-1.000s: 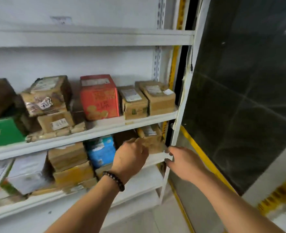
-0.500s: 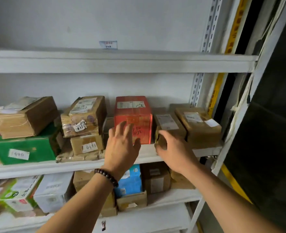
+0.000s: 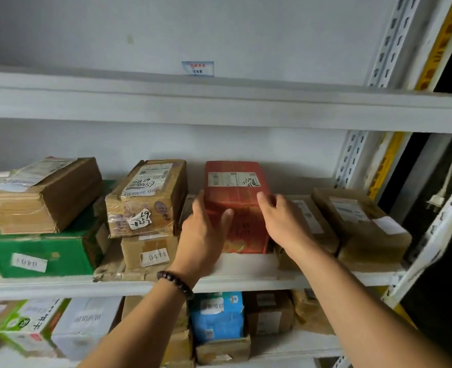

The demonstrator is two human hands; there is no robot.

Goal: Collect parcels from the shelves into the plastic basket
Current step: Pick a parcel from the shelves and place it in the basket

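The left hand (image 3: 203,235) and right hand (image 3: 283,224) are flanking the red parcel (image 3: 242,197), fingers spread wide; its length is running toward the wall (image 3: 246,144).

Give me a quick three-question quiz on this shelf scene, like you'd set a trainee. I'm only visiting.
1. True or false: the left hand and right hand are on opposite sides of the red cardboard box.
2. What lies directly under the tape-wrapped brown cardboard box with the handwritten white tag?
A) a smaller brown cardboard box
B) a yellow plastic tub
C) a metal tin
3. Fill in: the left wrist wears a dark beaded ____.

Key: 1 true; 2 A; 3 bracelet.
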